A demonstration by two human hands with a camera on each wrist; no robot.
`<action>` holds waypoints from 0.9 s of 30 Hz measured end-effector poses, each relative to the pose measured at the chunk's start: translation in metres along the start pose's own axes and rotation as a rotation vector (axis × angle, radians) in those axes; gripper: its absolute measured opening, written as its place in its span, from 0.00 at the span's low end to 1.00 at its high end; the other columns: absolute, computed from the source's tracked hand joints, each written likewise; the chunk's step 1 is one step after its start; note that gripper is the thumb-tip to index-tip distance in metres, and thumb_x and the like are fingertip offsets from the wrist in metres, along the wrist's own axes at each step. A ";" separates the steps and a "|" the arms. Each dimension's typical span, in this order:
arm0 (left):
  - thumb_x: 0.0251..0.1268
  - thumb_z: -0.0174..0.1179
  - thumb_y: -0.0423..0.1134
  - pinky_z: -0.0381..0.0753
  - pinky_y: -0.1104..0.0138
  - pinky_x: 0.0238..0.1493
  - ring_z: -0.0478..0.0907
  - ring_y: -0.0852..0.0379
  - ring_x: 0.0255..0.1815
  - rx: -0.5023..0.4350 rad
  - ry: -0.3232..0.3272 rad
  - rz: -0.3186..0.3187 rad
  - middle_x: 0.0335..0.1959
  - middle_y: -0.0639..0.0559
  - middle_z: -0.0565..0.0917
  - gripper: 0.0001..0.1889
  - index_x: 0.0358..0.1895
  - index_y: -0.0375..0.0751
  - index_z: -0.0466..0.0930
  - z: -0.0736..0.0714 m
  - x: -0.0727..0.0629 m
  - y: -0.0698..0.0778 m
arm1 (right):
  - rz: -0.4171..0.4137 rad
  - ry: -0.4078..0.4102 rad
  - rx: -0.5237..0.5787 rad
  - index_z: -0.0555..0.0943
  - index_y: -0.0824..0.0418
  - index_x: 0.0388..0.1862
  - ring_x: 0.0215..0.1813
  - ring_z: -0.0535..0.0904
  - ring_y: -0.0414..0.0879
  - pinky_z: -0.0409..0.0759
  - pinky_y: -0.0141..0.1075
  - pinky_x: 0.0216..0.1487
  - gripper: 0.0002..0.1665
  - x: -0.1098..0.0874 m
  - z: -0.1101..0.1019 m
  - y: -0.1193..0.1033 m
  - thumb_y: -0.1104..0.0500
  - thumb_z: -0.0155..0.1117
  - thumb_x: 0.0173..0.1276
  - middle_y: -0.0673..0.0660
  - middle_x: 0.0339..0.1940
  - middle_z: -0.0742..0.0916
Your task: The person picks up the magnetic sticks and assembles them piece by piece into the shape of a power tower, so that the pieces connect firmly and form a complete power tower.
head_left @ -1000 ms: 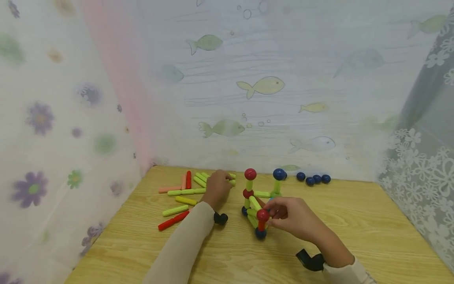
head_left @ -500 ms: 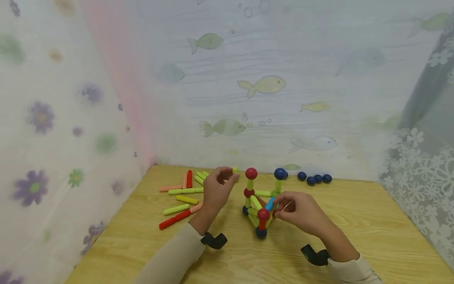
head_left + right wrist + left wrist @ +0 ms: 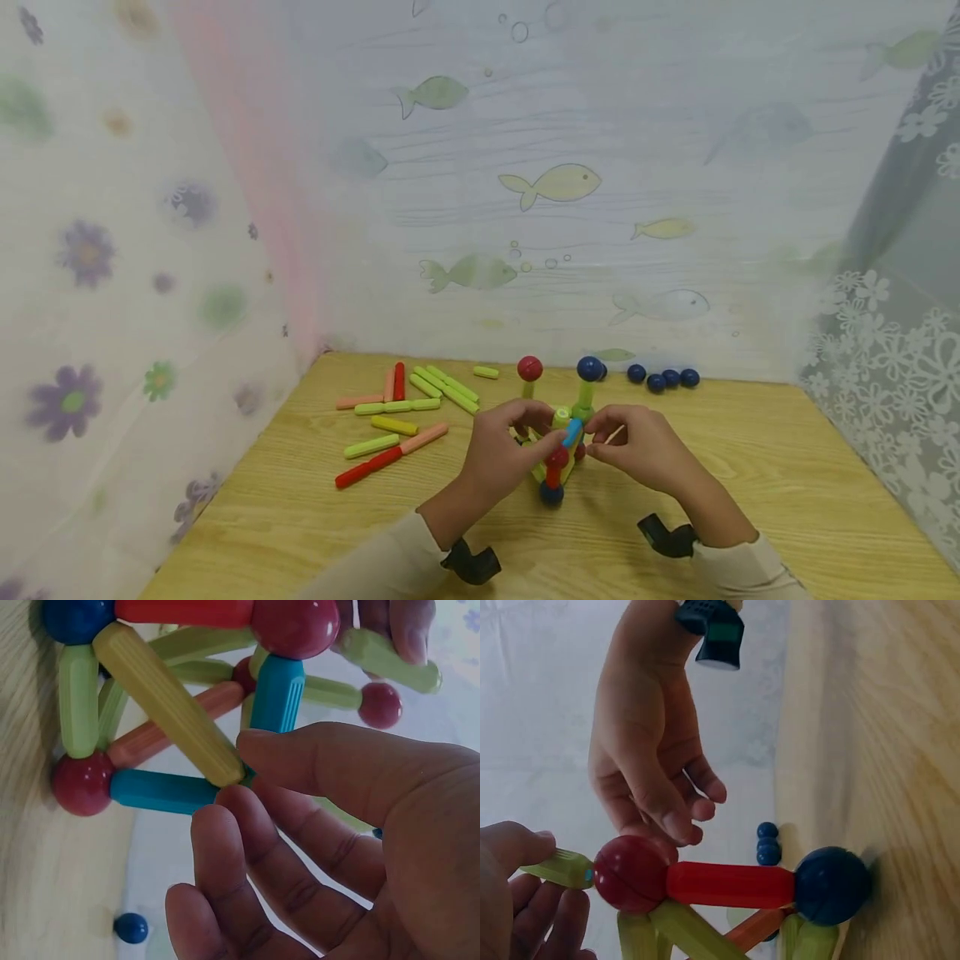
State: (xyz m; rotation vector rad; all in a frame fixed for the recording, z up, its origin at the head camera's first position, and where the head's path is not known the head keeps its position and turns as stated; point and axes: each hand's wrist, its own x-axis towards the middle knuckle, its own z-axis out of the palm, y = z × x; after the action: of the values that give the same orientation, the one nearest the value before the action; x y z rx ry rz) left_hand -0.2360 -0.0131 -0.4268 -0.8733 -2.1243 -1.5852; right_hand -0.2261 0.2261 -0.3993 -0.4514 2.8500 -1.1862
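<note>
A toy frame of plastic rods and balls, likely a magnetic building set, stands upright on the table. In the left wrist view its top red ball (image 3: 632, 874) joins a red rod (image 3: 731, 885) above a dark blue ball (image 3: 832, 886). My left hand (image 3: 506, 446) pinches a lime-green rod (image 3: 564, 868), whose end touches that red ball. My right hand (image 3: 637, 446) grips the frame's right corner, where a yellow rod (image 3: 169, 705) and blue rods (image 3: 277, 694) meet. Its thumb and fingers mostly hide the ball at this corner.
Loose lime-green rods (image 3: 397, 407), red and peach rods (image 3: 425, 437) and a yellow rod lie to the left. Several dark blue balls (image 3: 656, 383) rest at the back right. Two tall posts topped by a red ball (image 3: 529, 368) and a blue ball (image 3: 590, 368) rise behind my hands.
My left hand has lifted a lime-green rod from the back group and brought it right and nearer, to the frame's front red ball. My right hand has shifted slightly along the frame.
</note>
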 end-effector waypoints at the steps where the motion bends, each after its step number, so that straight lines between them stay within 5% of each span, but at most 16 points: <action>1: 0.64 0.74 0.48 0.85 0.58 0.39 0.84 0.66 0.36 -0.003 -0.015 -0.011 0.38 0.64 0.89 0.11 0.47 0.56 0.87 0.001 -0.001 0.001 | 0.001 -0.001 0.001 0.87 0.58 0.46 0.37 0.86 0.45 0.84 0.36 0.34 0.09 0.000 0.000 0.001 0.59 0.73 0.68 0.50 0.36 0.87; 6: 0.65 0.73 0.47 0.85 0.55 0.39 0.84 0.65 0.37 0.022 -0.048 -0.024 0.38 0.63 0.88 0.11 0.48 0.54 0.86 0.003 -0.005 0.002 | 0.018 -0.014 0.003 0.87 0.58 0.45 0.36 0.86 0.45 0.84 0.36 0.34 0.09 0.001 0.000 0.003 0.58 0.74 0.68 0.51 0.36 0.87; 13: 0.65 0.73 0.48 0.84 0.68 0.36 0.82 0.67 0.37 0.083 -0.127 -0.047 0.41 0.60 0.88 0.16 0.54 0.51 0.88 0.006 -0.010 -0.006 | 0.042 -0.030 -0.012 0.87 0.61 0.46 0.36 0.85 0.45 0.84 0.38 0.36 0.11 0.004 0.001 0.015 0.59 0.74 0.67 0.51 0.35 0.86; 18: 0.65 0.73 0.50 0.83 0.70 0.36 0.81 0.64 0.36 0.078 -0.117 -0.038 0.38 0.60 0.88 0.16 0.52 0.50 0.88 0.006 -0.011 -0.007 | 0.094 -0.049 -0.048 0.87 0.61 0.48 0.39 0.83 0.45 0.82 0.40 0.37 0.12 0.008 0.003 0.038 0.58 0.73 0.68 0.52 0.37 0.86; 22: 0.64 0.74 0.49 0.83 0.71 0.37 0.81 0.64 0.36 0.065 -0.104 -0.043 0.37 0.61 0.87 0.14 0.50 0.51 0.88 0.007 -0.011 -0.007 | 0.190 -0.044 -0.025 0.81 0.65 0.61 0.37 0.83 0.45 0.82 0.40 0.36 0.25 0.014 0.003 0.064 0.56 0.72 0.69 0.55 0.41 0.87; 27: 0.63 0.74 0.49 0.84 0.69 0.37 0.81 0.62 0.35 0.055 -0.096 -0.048 0.37 0.60 0.87 0.14 0.49 0.51 0.88 0.008 -0.012 -0.008 | 0.311 0.013 0.106 0.57 0.68 0.81 0.34 0.87 0.48 0.85 0.42 0.34 0.47 0.022 -0.006 0.094 0.56 0.69 0.72 0.65 0.49 0.86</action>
State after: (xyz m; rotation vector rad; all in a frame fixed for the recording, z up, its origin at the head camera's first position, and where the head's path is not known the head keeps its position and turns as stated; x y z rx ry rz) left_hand -0.2316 -0.0102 -0.4423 -0.9038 -2.2600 -1.5294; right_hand -0.2721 0.2872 -0.4586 0.0048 2.7168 -1.2707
